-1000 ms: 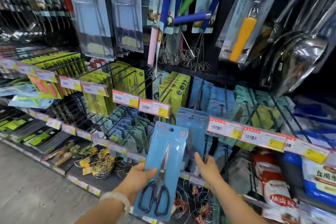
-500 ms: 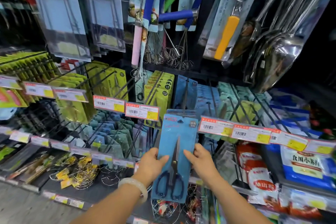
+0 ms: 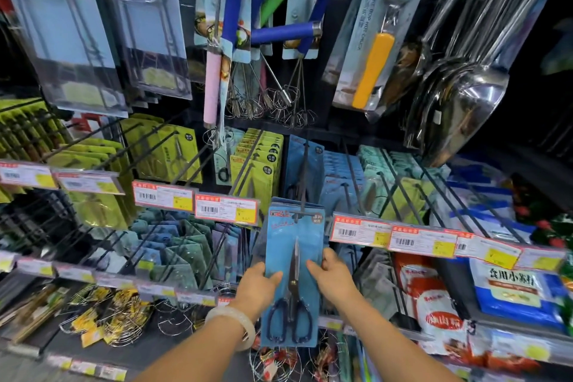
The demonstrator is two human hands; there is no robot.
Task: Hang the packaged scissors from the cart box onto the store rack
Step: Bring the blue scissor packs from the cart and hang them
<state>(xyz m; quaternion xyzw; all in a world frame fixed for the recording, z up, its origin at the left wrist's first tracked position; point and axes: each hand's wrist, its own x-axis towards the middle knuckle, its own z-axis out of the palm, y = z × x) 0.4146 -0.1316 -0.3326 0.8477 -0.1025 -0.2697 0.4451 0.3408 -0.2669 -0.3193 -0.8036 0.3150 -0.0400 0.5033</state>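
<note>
A blue card pack of black-handled scissors [image 3: 293,251] hangs upright at the front end of a black rack peg [image 3: 303,183], its top hole at the peg tip. My left hand [image 3: 259,288], with a pale bangle on the wrist, grips the pack's left edge. My right hand [image 3: 333,277] holds its right edge. More blue scissor packs [image 3: 302,164] sit further back on the same peg. The cart box is out of view.
Price tags [image 3: 361,231] line the peg fronts on both sides. Yellow-green packs [image 3: 260,161] hang on the pegs to the left, teal packs [image 3: 375,177] to the right. Whisks [image 3: 263,37] and steel scoops [image 3: 465,87] hang above. Food bags [image 3: 434,298] fill the lower right shelf.
The scissors pack went from tilted in my left hand alone to upright at the peg tip. My right hand came onto its right edge. The view shifted right and closer.
</note>
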